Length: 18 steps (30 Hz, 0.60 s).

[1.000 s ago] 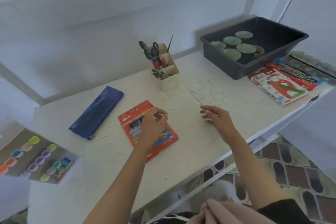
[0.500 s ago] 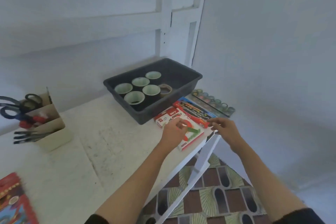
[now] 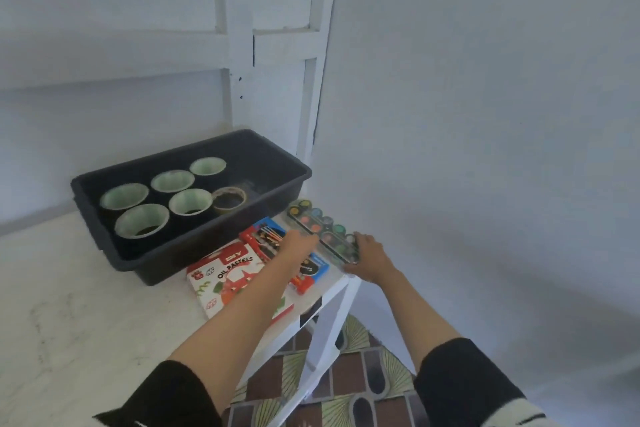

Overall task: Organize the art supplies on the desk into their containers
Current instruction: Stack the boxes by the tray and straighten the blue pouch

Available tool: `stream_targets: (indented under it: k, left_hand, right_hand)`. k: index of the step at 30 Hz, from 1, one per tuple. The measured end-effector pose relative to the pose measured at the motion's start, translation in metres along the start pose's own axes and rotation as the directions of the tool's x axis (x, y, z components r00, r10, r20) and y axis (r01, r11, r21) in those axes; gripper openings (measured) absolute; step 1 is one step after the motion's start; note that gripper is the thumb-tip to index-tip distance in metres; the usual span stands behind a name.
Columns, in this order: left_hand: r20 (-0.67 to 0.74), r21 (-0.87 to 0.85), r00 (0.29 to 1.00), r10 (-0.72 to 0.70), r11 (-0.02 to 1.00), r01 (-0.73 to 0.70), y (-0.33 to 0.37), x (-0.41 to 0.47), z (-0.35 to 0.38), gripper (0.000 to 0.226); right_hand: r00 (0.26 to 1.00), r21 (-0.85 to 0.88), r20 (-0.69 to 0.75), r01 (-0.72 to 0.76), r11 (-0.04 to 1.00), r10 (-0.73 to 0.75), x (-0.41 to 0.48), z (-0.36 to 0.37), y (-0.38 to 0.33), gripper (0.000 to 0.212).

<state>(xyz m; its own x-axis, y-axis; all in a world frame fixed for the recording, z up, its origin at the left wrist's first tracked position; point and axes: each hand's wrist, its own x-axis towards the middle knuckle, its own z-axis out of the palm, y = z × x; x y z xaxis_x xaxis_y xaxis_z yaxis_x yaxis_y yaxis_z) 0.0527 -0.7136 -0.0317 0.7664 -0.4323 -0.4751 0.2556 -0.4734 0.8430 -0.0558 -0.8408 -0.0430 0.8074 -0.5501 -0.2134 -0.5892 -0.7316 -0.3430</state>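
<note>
1. My right hand (image 3: 369, 253) is curled round the near end of the paint set (image 3: 323, 230), thumb on top, so I read that as a grip.
2. My left hand (image 3: 299, 244) lies against the paint set's long edge, directly across from the right hand. Its fingertips are hidden, so I cannot tell whether it pinches or only touches.
3. The paint set lies flat on the desk (image 3: 86, 305) between my two hands, at the corner, and has not yet been lifted.
4. Already put away, as far as I can judge: five pale green rolls (image 3: 142, 224) and a brown tape roll (image 3: 229, 199) sit in the black tub (image 3: 214, 243), just beyond my left hand.
5. Loose on the desk: the oil pastels box (image 3: 228, 276) under my left forearm, a red box (image 3: 261, 241) just left of that hand, and a blue box (image 3: 317, 267) beneath its wrist.
6. My judgement: the job is partway done. The paint set is the step in hand and three boxes remain.
</note>
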Motion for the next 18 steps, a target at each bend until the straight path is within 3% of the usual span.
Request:
stream_targets:
  k: [5,12,15,18]
  left_hand:
    - [-0.052,-0.181,0.997,-0.051,0.983,0.041,0.025,0.030,0.024,0.058]
    - [-0.258,-0.210,0.947,-0.190,0.968,0.137,0.065,0.069,0.087,0.075]
    - [-0.198,-0.386,0.962,-0.186,0.917,0.097,0.087,0.087,0.116,0.075]
    - [-0.146,-0.552,0.989,-0.027,0.832,-0.059,0.116,0.104,0.138,0.069]
  right_hand:
    - [0.983,-0.044,0.151,0.109,0.993,-0.101,0.039,-0.009,0.002,0.112]
    - [0.967,0.258,0.226,0.056,0.965,-0.117,0.096,-0.063,0.037,0.104]
    - [0.974,0.367,0.201,0.020,0.930,-0.100,0.114,-0.087,0.056,0.105]
    - [0.981,0.466,0.164,0.012,0.885,-0.100,0.138,-0.105,0.072,0.110]
